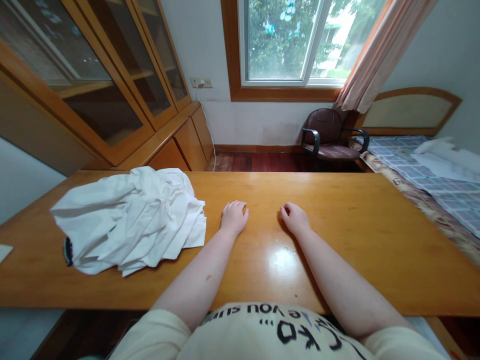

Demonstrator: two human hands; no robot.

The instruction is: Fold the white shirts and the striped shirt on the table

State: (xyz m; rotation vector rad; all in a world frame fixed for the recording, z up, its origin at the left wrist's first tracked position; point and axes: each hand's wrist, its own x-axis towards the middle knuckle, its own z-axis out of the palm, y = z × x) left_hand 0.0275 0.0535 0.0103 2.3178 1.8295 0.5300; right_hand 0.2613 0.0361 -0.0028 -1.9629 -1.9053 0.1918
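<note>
My left hand (235,218) rests palm down on the wooden table (337,210), its fingers slightly bent and the thumb apart. It holds nothing. To its left lies a crumpled heap of white cloth (138,220), possibly a garment, with a dark trimmed bit (68,251) at its lower left edge. A small gap separates the hand from the cloth. My right hand (295,218) rests on its side on the table, fingers curled in, with no object showing in it. Bare table lies between the two hands.
A white item (4,252) lies at the table's left edge. Beyond the table stand a glass-doored cabinet (150,120), a brown armchair (330,135) and a bed (442,170) on the right. A white cord (208,125) hangs from the wall socket (201,82).
</note>
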